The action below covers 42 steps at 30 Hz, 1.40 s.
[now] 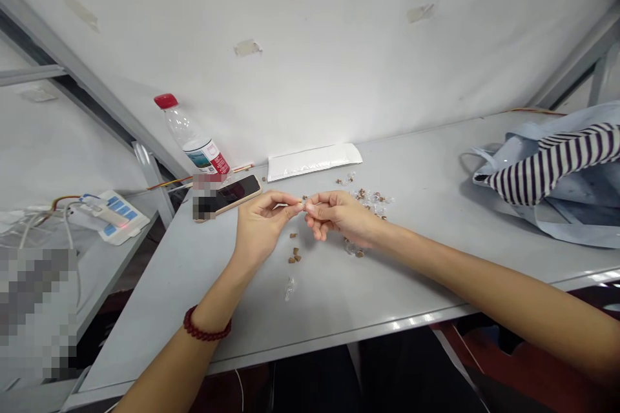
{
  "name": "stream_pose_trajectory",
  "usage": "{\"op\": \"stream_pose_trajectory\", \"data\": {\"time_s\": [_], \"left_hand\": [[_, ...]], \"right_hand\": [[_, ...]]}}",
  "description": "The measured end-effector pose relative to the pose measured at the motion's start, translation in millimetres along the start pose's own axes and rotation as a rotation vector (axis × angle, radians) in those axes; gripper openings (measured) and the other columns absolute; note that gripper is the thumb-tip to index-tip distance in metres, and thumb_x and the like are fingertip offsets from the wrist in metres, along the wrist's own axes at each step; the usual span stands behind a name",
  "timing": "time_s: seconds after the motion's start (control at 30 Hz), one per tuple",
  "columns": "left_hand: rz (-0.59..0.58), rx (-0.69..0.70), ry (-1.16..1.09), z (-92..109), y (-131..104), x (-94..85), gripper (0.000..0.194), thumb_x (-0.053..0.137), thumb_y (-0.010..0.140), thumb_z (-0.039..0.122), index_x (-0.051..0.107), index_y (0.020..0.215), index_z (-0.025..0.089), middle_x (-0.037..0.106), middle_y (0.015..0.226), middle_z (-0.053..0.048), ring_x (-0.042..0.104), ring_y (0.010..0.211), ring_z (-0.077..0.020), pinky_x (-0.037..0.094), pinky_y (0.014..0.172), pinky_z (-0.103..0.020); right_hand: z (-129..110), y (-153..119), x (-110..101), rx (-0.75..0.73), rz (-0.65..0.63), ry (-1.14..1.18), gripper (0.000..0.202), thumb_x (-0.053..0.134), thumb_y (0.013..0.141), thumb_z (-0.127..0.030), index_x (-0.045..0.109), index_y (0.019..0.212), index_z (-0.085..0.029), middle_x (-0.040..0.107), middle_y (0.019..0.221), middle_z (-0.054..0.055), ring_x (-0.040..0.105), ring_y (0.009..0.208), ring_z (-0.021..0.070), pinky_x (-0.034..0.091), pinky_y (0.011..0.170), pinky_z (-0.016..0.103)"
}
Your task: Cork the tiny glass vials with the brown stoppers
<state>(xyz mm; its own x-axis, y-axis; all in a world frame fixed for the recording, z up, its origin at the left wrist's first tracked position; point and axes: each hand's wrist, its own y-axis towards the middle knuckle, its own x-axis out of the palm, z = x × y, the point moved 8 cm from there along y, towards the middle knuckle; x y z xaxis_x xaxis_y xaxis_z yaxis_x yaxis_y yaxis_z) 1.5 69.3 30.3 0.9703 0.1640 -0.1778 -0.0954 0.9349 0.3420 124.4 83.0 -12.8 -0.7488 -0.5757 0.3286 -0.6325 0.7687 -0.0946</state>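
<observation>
My left hand (264,222) and my right hand (336,214) meet fingertip to fingertip above the grey table (426,271), pinching one tiny piece (303,206) between them; it is too small to identify. Several small brown pieces (294,255) lie on the table just under my left hand. A heap of clear plastic shells mixed with brown pieces (372,197) lies behind my right hand. One clear shell (289,288) lies alone nearer to me. A red bead bracelet (205,329) circles my left wrist.
A phone (233,195) lies flat at the back left beside a tilted water bottle (194,139) with a red cap. A white padded envelope (314,161) rests against the wall. A striped and blue bag (557,171) occupies the right end. A power strip (111,215) sits on the neighbouring table.
</observation>
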Motion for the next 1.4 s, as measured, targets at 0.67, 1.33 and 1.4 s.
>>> {"op": "stream_pose_trajectory", "data": {"time_s": [0.67,1.33,1.4], "left_hand": [[-0.462,-0.196,-0.006,-11.8,-6.2,23.8,0.018,0.077,0.064,0.022,0.065,0.076,0.019,0.067,0.074,0.000,0.064,0.077,-0.0170,0.052,0.072,-0.030],[-0.481,-0.223,-0.003,-4.6,-0.3,7.8,0.017,0.077,0.067,0.027,0.068,0.077,0.017,0.069,0.077,-0.002,0.063,0.071,-0.0146,0.051,0.064,-0.026],[-0.455,-0.232,-0.008,-6.4,1.5,5.4,0.017,0.079,0.065,0.026,0.068,0.075,0.017,0.068,0.075,-0.002,0.061,0.069,-0.0136,0.050,0.063,-0.025]], "right_hand": [[-1.9,-3.7,8.9,-0.014,-0.163,-0.186,0.020,0.064,0.083,-0.031,0.052,0.075,-0.018,0.059,0.054,-0.006,0.047,0.036,0.0047,0.038,0.041,0.020],[-10.4,-7.9,15.0,-0.054,-0.194,-0.209,0.014,0.061,0.086,-0.031,0.061,0.091,-0.018,0.053,0.058,-0.006,0.042,0.043,0.0052,0.034,0.048,0.023],[-13.0,-7.7,14.6,-0.068,-0.194,-0.213,0.015,0.060,0.086,-0.030,0.063,0.092,-0.018,0.051,0.055,-0.007,0.040,0.042,0.0050,0.031,0.047,0.023]]}}
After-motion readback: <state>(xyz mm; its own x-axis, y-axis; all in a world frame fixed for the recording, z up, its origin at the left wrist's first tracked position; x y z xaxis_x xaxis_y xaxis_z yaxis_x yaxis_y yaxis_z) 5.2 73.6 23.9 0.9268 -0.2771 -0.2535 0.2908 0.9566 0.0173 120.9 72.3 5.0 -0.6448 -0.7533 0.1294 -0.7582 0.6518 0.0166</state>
